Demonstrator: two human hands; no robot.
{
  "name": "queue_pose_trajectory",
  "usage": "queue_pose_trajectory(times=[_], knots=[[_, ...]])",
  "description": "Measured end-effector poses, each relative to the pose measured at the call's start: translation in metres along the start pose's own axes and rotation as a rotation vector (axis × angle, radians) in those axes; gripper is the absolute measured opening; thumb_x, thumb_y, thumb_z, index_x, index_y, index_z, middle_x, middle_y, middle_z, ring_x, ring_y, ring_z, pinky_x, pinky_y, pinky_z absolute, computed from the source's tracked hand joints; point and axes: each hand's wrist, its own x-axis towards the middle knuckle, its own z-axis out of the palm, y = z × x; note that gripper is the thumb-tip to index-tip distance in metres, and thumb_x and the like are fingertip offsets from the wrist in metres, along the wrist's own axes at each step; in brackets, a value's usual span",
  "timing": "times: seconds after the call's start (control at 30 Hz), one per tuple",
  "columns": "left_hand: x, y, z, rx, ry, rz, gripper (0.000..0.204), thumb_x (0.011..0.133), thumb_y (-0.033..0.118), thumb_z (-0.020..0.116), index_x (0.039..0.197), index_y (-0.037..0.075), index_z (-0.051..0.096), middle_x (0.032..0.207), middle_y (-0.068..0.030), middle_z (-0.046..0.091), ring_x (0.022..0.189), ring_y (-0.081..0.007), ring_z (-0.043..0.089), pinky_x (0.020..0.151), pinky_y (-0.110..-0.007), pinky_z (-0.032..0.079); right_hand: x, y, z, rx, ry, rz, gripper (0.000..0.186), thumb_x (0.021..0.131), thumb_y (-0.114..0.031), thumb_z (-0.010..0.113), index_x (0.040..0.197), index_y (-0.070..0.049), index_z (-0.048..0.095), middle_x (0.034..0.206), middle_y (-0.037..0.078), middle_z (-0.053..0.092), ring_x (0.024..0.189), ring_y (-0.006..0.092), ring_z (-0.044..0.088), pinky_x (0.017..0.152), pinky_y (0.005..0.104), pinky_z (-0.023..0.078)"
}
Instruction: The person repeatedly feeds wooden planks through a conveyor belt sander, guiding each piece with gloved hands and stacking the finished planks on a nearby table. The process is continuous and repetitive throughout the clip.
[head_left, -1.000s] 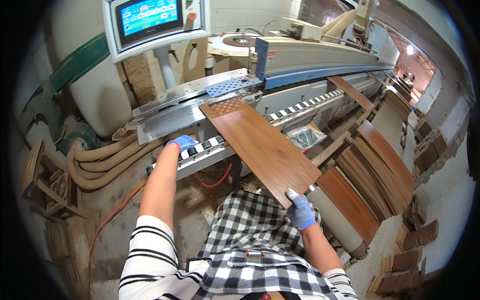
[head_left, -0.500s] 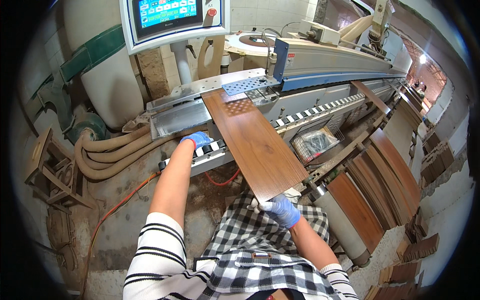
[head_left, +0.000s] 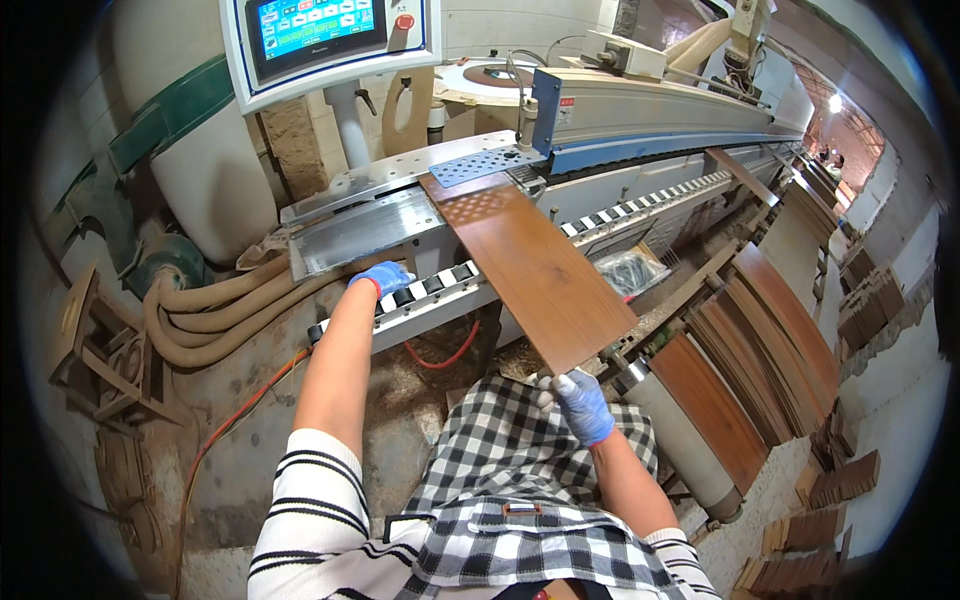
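My left hand [head_left: 384, 275], in a blue glove, rests at the roller rail [head_left: 440, 284] with its fingers stretched out. My right hand [head_left: 578, 398], gloved in blue with pale fingertips, grips the near end of a long wood-grain board [head_left: 535, 268]. The board lies crosswise over the rail, its far end at a perforated blue plate [head_left: 476, 163] beside a steel infeed table [head_left: 350, 235] on a long machine [head_left: 640, 146].
A control screen on a post [head_left: 320, 30] stands at back left, above hoses [head_left: 210, 305] and a wooden stool [head_left: 85, 350]. Stacked boards [head_left: 760, 330] lie on a roller stand to the right. A basket [head_left: 625, 268] sits below the rail. Distant people [head_left: 830, 160] are at far right.
The board's far end has moved right and back beneath the perforated plate. My right hand has shifted left along its near end. My left hand remains at the rail.
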Motion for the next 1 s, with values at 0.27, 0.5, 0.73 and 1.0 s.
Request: queue_pose_trajectory(times=[0.27, 0.5, 0.73, 1.0], knots=[[0.0, 0.002, 0.003, 0.04, 0.093, 0.033, 0.048, 0.083, 0.046, 0.048, 0.1, 0.003, 0.061, 0.103, -0.018, 0.06, 0.096, -0.0332, 0.056, 0.081, -0.039, 0.042, 0.018, -0.008, -0.054, 0.057, 0.301, -0.033, 0.04, 0.085, -0.04, 0.057, 0.076, -0.001, 0.056, 0.058, 0.01, 0.058, 0.048, 0.0156, 0.055, 0.045, 0.0251, 0.045], [0.011, -0.011, 0.003, -0.031, -0.047, -0.003, 0.055, 0.081, 0.048, 0.049, 0.109, 0.003, 0.058, 0.113, -0.0182, 0.057, 0.106, -0.0333, 0.053, 0.089, -0.039, 0.041, 0.033, -0.037, -0.084, 0.175, 0.493, -0.081, 0.039, 0.084, -0.042, 0.057, 0.069, -0.007, 0.053, 0.051, 0.003, 0.051, 0.043, 0.0129, 0.051, 0.04, 0.0222, 0.042], [0.008, -0.018, 0.006, -0.061, -0.025, -0.084, 0.034, 0.083, 0.036, 0.049, 0.096, 0.008, 0.065, 0.088, -0.0056, 0.063, 0.08, -0.0164, 0.055, 0.076, -0.035, 0.044, -0.033, -0.01, -0.165, 0.144, 0.725, -0.174, 0.031, 0.088, -0.029, 0.055, 0.107, -0.004, 0.055, 0.072, 0.005, 0.058, 0.054, 0.0098, 0.051, 0.052, 0.0215, 0.045], [0.015, -0.047, 0.008, -0.173, 0.015, 0.028, 0.028, 0.083, 0.029, 0.05, 0.099, 0.01, 0.064, 0.082, 0.0023, 0.06, 0.065, -0.0113, 0.049, 0.061, -0.03, 0.044, -0.244, 0.064, -0.337, -0.016, 1.725, -0.193, 0.062, 0.086, -0.024, 0.056, 0.136, -0.017, 0.02, 0.063, 0.005, 0.054, 0.041, 0.0115, 0.045, 0.036, 0.0252, 0.038]])
